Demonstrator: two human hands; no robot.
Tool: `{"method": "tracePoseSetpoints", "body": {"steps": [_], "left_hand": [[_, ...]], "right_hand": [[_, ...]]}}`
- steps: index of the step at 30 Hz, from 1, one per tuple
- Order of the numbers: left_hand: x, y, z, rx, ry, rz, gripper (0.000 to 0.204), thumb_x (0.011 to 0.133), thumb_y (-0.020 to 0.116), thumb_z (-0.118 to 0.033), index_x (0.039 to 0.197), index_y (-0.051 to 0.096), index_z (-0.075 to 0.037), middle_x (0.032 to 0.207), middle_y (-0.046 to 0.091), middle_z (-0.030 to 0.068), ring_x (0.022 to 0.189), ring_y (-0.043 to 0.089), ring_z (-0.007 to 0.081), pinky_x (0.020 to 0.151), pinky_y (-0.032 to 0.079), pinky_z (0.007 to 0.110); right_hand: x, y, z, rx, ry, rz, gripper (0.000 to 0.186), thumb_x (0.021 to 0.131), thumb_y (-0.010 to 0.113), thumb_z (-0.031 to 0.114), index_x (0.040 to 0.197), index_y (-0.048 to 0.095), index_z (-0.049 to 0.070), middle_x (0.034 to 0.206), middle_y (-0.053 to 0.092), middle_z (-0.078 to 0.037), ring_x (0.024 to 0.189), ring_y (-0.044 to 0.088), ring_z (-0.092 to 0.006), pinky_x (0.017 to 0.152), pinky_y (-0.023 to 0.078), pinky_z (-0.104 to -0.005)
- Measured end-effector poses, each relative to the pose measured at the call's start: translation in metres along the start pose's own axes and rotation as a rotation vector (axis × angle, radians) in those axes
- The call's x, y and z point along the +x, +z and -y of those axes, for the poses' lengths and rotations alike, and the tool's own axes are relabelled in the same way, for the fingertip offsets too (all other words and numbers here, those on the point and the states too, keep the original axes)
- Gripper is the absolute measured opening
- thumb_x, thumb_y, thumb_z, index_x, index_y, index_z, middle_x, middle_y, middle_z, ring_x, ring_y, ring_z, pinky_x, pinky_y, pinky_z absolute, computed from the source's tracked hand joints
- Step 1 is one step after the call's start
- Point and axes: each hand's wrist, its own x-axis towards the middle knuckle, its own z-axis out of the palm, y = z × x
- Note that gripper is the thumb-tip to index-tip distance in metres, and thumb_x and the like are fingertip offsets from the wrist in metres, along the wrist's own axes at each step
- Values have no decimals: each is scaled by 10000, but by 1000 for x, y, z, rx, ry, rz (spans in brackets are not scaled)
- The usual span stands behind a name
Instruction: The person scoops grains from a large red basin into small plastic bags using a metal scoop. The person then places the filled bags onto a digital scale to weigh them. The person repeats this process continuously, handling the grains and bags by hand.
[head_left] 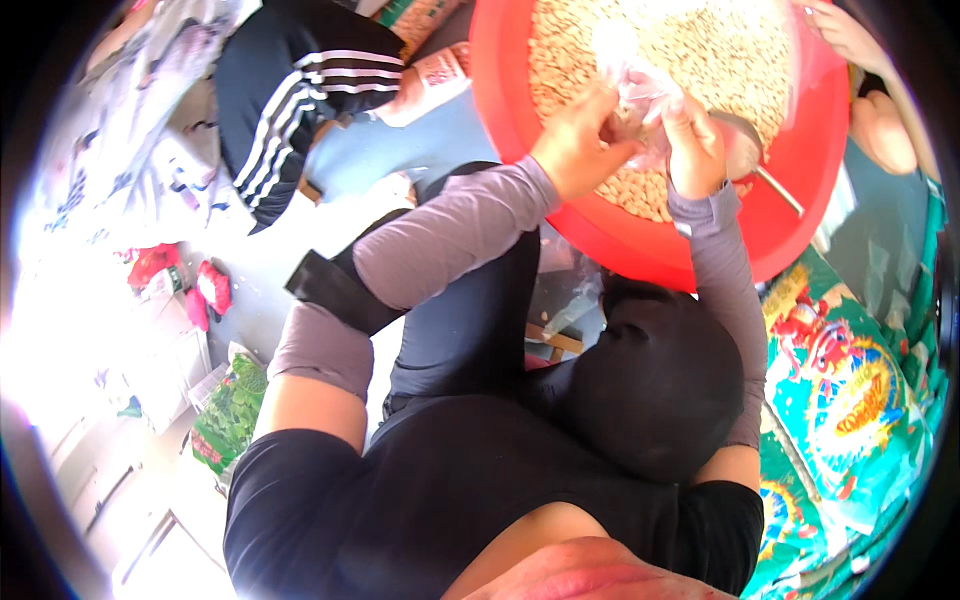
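Over a large red basin my left hand and my right hand are close together, their fingers bent at a small clear plastic bag. The bag's top lies between both sets of fingertips, and glare washes out part of it. Many small tan pieces that look like nuts or beans fill the basin. Beside my right hand a scoop with a metal handle rests in the basin, its handle toward the rim. My hand hides part of the scoop.
Another person's hand reaches to the basin's far right rim. At the left is someone's leg in dark striped trousers. Large green printed sacks lie at my right. A printed packet sits left of the basin, red wrappers farther left.
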Motion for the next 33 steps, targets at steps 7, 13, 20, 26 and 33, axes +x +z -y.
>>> {"method": "tracePoseSetpoints", "body": {"steps": [7, 13, 20, 26, 33], "left_hand": [[-5, -24, -21, 18, 100, -285, 227, 746, 640, -25, 966, 668, -78, 870, 633, 104, 752, 628, 238, 680, 495, 304], [-38, -65, -25, -158, -16, -488, 143, 784, 578, 32, 886, 654, -34, 863, 626, 61, 816, 593, 163, 723, 465, 268], [-34, -127, -48, -266, -36, -824, 140, 838, 488, 51, 935, 550, -28, 859, 593, 40, 749, 554, 82, 671, 455, 219], [-47, -147, 82, -70, -447, -905, 141, 786, 439, 58, 883, 515, -11, 729, 534, 114, 513, 555, 215, 438, 452, 320], [-135, -133, 260, 673, -567, -847, 97, 763, 601, -66, 820, 551, -6, 832, 583, 144, 687, 583, 289, 531, 498, 377]], "right_hand": [[5, 58, 63, -721, -615, 121, 130, 839, 551, 176, 858, 575, 50, 999, 526, -117, 1031, 440, -304, 890, 329, -429], [-20, 58, 81, -599, -547, 174, 255, 808, 573, 144, 1052, 600, 77, 1104, 462, -140, 1040, 424, -309, 905, 326, -416], [-94, -36, 13, -420, -210, -408, 214, 907, 479, 111, 1080, 529, -5, 1102, 523, -123, 1032, 485, -212, 920, 365, -321], [-194, -82, -40, -293, -71, -860, 210, 930, 452, 84, 1085, 521, -41, 1086, 535, -129, 1005, 507, -206, 897, 401, -322], [-251, -101, -61, -1001, -258, -1042, 201, 907, 481, 47, 1086, 521, -35, 1029, 528, -162, 950, 514, -272, 843, 416, -351]]}}
